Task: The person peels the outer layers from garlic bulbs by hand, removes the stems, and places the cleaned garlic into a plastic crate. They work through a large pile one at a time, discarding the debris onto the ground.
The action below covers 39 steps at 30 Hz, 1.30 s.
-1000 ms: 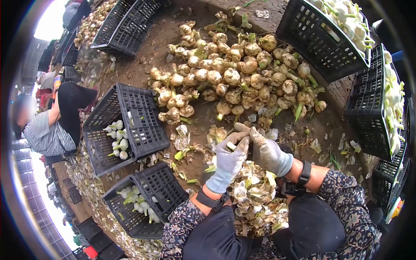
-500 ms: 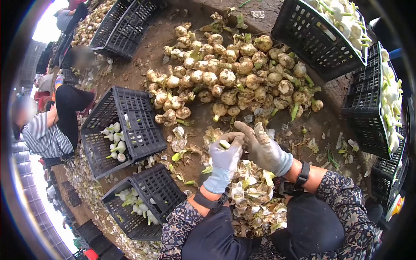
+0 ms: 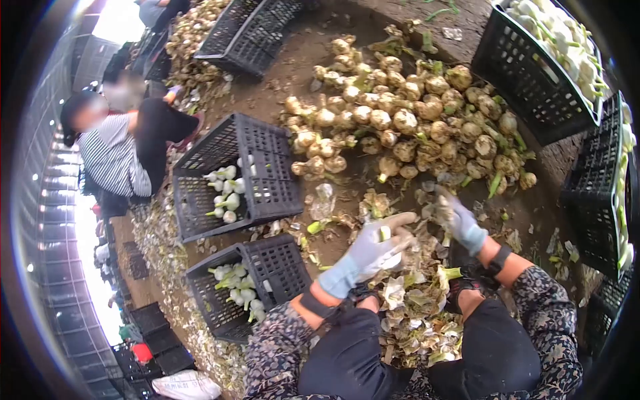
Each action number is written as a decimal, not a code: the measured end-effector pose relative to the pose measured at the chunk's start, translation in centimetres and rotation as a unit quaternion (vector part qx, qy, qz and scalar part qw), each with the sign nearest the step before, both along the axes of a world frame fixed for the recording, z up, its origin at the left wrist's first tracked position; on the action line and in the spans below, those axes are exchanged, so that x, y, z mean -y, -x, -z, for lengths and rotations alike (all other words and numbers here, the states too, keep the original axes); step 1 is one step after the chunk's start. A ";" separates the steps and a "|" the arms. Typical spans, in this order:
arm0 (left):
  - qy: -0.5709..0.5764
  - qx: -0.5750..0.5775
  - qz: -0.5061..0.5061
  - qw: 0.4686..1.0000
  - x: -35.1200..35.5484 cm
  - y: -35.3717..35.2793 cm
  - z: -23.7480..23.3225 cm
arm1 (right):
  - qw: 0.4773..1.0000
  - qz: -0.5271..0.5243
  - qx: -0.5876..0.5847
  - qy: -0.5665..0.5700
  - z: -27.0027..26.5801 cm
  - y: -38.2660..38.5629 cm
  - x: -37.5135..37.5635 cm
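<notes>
My left hand (image 3: 377, 248), in a pale glove, holds a peeled white garlic bulb (image 3: 392, 261) against the palm, with its short stem between the fingers. Apart from it, my right hand (image 3: 460, 219), also gloved, is over the ground at the near edge of the heap of unpeeled garlic (image 3: 405, 121). Its fingers are smeared by motion, and whether they hold anything is unclear. Loose garlic skins (image 3: 420, 303) lie between my legs, below both hands.
Two tipped black crates (image 3: 270, 170) (image 3: 277, 267) with peeled bulbs lie at the left. Full crates (image 3: 527, 73) (image 3: 593, 190) stand at the right. Another crate (image 3: 257, 40) is at the upper left. A person in a striped top (image 3: 110, 153) sits at the far left.
My hands, together before, have come apart: the right has moved away to the right, and the left has opened somewhat around the bulb. The camera view has turned, shifting the surroundings rightward.
</notes>
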<state>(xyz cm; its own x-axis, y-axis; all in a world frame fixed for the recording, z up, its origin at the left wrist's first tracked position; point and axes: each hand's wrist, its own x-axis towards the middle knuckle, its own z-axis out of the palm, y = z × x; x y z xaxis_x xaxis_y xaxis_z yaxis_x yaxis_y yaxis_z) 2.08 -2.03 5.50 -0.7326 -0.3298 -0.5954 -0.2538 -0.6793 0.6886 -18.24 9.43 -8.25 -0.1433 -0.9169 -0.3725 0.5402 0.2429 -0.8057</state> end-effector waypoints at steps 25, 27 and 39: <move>0.501 0.450 -0.025 0.739 27.8 -4.6 8.4 | 0.893 -0.238 -0.374 -0.078 -4.9 -0.5 -0.8; 0.502 0.511 -0.023 0.697 28.2 -3.6 10.7 | 0.892 -0.240 -0.368 -0.104 -5.1 0.5 -0.4; 0.279 0.339 -0.079 0.895 26.7 -5.5 18.3 | 0.927 -0.212 -0.282 -0.130 -4.1 2.5 0.0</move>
